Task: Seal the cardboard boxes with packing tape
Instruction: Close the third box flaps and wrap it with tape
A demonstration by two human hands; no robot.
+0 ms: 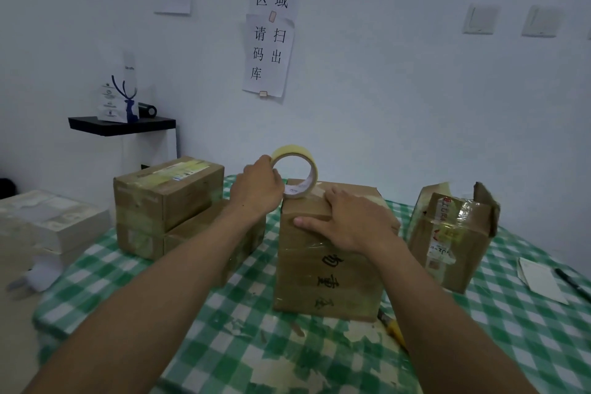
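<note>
We start with the largest risk. The tall brown cardboard box with black handwritten characters stands on end in the middle of the green-and-white checked tablecloth. We judge that a hard pull on the tape could tip or slide it, since only the right hand steadies it. That hand lies flat on the top, fingers straight and thumb out toward the near edge, holding nothing. The pale yellow roll of packing tape stands on its rim at the far left corner of that top, and the left hand grips it with fingers curled over the rim. If the strip ran crooked, or the flaps sprang up beneath it, we would expect a wrinkled or gaping seam. We cannot tell whether a free end is stuck down yet. The stack of 2 taped brown cardboard boxes sits just beside the left forearm and may cramp that arm as the roll travels. The brown cardboard box with raised flaps stands apart on the right and looks unsealed to us. Near the right edge lie a white paper slip and a black pen. A yellow-handled cutter lies at the tall box's near right corner, where the right forearm could easily knock it.
</note>
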